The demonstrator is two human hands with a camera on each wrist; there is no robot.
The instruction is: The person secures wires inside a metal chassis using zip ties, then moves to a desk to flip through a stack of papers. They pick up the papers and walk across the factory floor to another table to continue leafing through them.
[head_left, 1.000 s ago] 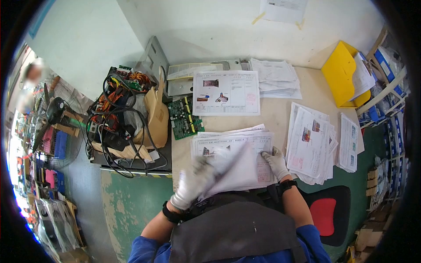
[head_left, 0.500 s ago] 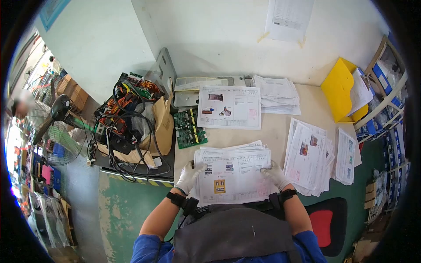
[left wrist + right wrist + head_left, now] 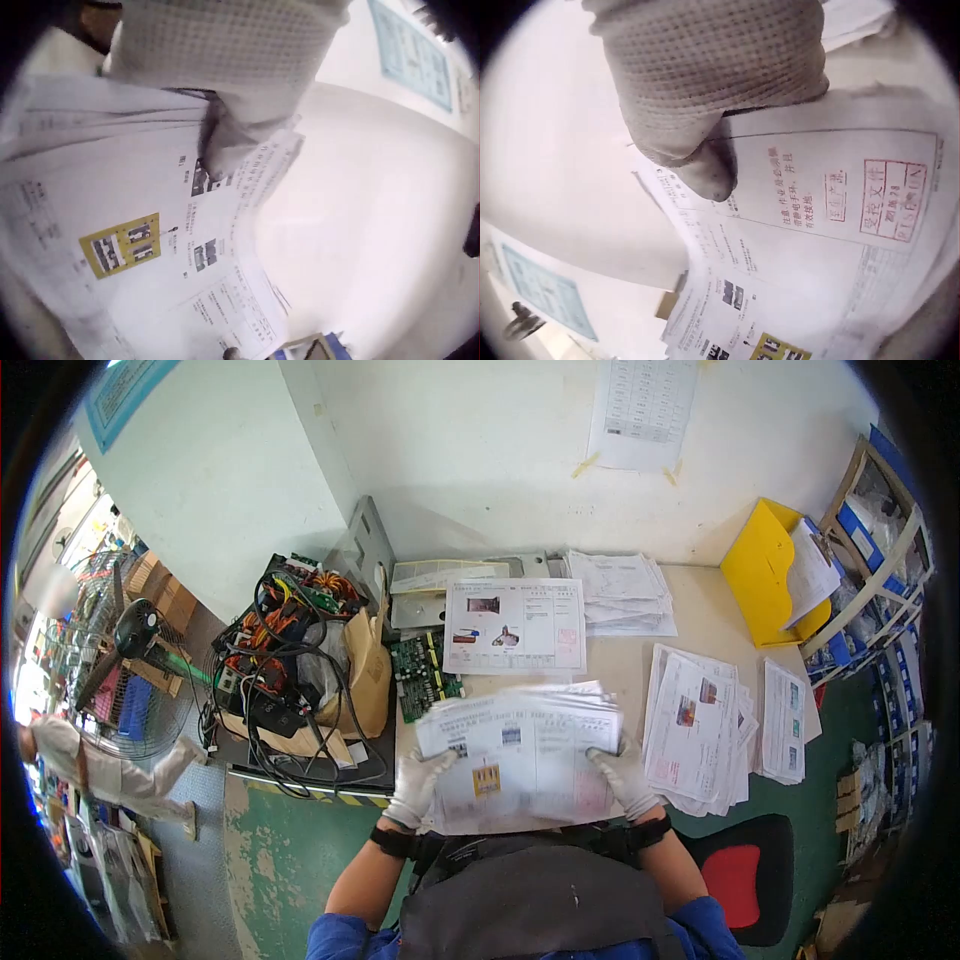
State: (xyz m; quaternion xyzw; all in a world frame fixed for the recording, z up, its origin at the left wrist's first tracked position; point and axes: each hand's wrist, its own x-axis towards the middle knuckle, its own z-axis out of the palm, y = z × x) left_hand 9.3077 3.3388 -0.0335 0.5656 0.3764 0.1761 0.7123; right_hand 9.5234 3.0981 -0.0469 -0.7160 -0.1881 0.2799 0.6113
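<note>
Both hands wear pale knit gloves. My left hand (image 3: 418,785) grips the left side of a stack of printed sheets (image 3: 530,772), and my right hand (image 3: 625,780) grips the right side. Each thumb lies on top of the upper sheet, the fingers hidden underneath. That sheet carries small photos, one yellow, and red stamps. In the left wrist view the left thumb (image 3: 229,150) presses beside a small photo, with fanned page edges near it. The right thumb (image 3: 709,176) bends onto the paper in the right wrist view. The stack looks slightly blurred and tilted in the head view.
Beyond the stack are a printed sheet (image 3: 515,628), a green circuit board (image 3: 415,678) and a paper pile (image 3: 625,595). More sheets (image 3: 690,735) lie to the right, near a yellow file holder (image 3: 760,580). A box of tangled cables (image 3: 290,660) stands left. Someone (image 3: 110,765) walks at far left.
The left hand first swept across a turning sheet, then took the stack's left side. Since then both hands have raised and tilted the stack. A walking person has come into view at left.
</note>
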